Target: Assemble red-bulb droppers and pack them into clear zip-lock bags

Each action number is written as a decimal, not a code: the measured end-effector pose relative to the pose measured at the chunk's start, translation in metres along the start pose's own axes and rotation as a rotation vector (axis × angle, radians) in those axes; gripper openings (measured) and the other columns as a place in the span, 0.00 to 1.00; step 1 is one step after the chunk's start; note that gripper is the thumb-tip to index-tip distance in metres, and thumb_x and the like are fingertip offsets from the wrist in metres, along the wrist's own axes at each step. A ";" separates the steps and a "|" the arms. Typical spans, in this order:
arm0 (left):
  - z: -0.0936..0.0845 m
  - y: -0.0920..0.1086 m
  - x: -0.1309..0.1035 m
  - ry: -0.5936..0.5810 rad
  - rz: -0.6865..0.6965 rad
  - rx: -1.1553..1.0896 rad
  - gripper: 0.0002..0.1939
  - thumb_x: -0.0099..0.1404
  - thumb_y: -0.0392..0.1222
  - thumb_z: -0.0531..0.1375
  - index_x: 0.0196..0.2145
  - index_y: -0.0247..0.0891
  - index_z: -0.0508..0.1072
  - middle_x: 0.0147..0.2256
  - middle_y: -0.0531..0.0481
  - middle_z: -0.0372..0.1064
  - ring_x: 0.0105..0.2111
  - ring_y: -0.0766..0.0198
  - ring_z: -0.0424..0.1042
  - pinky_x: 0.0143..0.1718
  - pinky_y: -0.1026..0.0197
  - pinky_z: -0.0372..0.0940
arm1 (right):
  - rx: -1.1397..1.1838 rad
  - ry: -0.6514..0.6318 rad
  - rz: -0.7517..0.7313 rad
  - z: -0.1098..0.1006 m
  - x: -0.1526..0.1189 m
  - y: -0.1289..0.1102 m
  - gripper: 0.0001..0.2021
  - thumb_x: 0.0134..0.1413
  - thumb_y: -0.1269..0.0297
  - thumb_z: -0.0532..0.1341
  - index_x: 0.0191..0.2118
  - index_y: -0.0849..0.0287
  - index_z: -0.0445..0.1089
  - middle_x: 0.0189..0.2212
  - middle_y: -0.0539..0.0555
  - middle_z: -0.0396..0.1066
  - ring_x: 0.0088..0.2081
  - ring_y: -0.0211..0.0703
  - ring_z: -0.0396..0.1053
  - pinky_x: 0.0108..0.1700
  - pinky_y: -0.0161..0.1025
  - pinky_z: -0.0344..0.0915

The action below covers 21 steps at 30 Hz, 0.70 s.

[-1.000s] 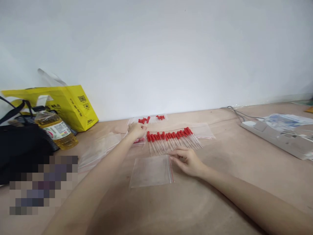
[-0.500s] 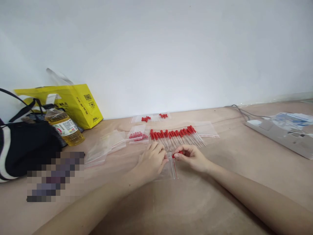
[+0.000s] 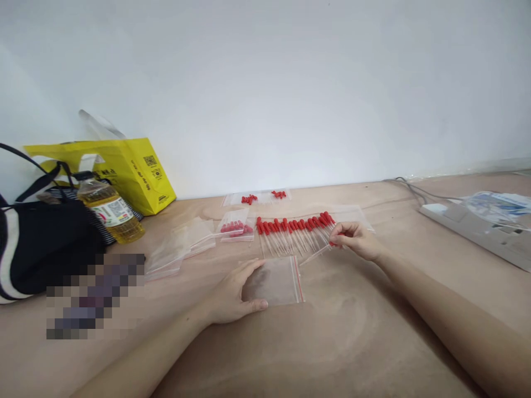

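My right hand (image 3: 352,240) pinches the red bulb of a dropper (image 3: 316,255); its thin clear tube slants down to the left, just above the table or on it. My left hand (image 3: 232,293) lies with thumb and fingers spread at the left side of a clear zip bag (image 3: 276,282), which is flat and has a red line along its right edge. Behind the bag is a row of red-bulbed droppers (image 3: 292,232), laid side by side with their tubes toward me. The right hand is at the right end of that row.
Left of the row lie a bag of red bulbs (image 3: 234,226) and several clear bags (image 3: 174,249). More red bulbs (image 3: 279,194) are by the wall. An oil bottle (image 3: 112,213), yellow bag (image 3: 155,182) and black bag (image 3: 50,254) stand left; a power strip (image 3: 468,232) lies right.
My right hand has moved right and away from the bag with the dropper. My left hand has come back toward me, and its fingers have spread at the zip bag's left side.
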State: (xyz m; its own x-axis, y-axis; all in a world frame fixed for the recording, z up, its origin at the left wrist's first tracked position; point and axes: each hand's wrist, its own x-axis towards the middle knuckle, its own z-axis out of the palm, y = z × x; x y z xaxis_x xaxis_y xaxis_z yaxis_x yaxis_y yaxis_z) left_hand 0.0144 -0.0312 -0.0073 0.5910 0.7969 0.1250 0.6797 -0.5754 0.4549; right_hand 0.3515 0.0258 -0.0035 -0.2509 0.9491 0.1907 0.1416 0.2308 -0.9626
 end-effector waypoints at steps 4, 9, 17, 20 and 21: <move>0.000 0.002 0.001 -0.003 -0.006 -0.014 0.37 0.53 0.52 0.59 0.57 0.43 0.50 0.56 0.42 0.53 0.54 0.50 0.55 0.51 0.46 0.55 | -0.015 -0.021 0.008 0.005 -0.001 0.000 0.12 0.37 0.57 0.65 0.21 0.61 0.66 0.17 0.48 0.67 0.20 0.33 0.63 0.25 0.33 0.61; 0.001 0.001 0.001 0.011 0.007 -0.023 0.36 0.53 0.52 0.59 0.57 0.44 0.50 0.56 0.42 0.52 0.54 0.50 0.54 0.51 0.45 0.54 | 0.009 -0.029 -0.012 0.008 -0.001 0.000 0.11 0.38 0.58 0.64 0.21 0.61 0.66 0.17 0.48 0.66 0.20 0.33 0.62 0.25 0.33 0.61; 0.000 0.002 0.000 -0.026 -0.028 -0.002 0.36 0.54 0.54 0.57 0.57 0.44 0.49 0.57 0.43 0.50 0.55 0.50 0.53 0.53 0.46 0.54 | 0.058 -0.104 -0.023 0.017 -0.003 -0.002 0.09 0.39 0.62 0.65 0.23 0.62 0.67 0.18 0.48 0.67 0.20 0.32 0.63 0.25 0.32 0.62; -0.001 0.003 0.001 -0.028 -0.019 -0.002 0.36 0.54 0.54 0.57 0.57 0.44 0.49 0.56 0.43 0.51 0.55 0.50 0.53 0.52 0.46 0.54 | 0.126 -0.166 0.015 0.026 -0.004 -0.004 0.09 0.39 0.62 0.65 0.23 0.62 0.67 0.17 0.47 0.67 0.20 0.30 0.63 0.25 0.31 0.61; -0.001 0.003 0.001 -0.022 -0.011 -0.003 0.36 0.54 0.54 0.57 0.57 0.44 0.49 0.56 0.43 0.52 0.54 0.50 0.54 0.52 0.46 0.55 | 0.154 -0.193 0.030 0.029 -0.006 -0.005 0.09 0.39 0.63 0.65 0.24 0.62 0.67 0.17 0.47 0.67 0.20 0.30 0.63 0.25 0.31 0.62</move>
State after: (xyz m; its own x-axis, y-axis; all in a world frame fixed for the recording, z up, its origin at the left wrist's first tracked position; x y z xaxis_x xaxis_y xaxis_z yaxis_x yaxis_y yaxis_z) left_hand 0.0162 -0.0322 -0.0049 0.5929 0.7989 0.1007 0.6847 -0.5660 0.4592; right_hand 0.3243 0.0132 -0.0057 -0.4295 0.8928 0.1357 0.0081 0.1541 -0.9880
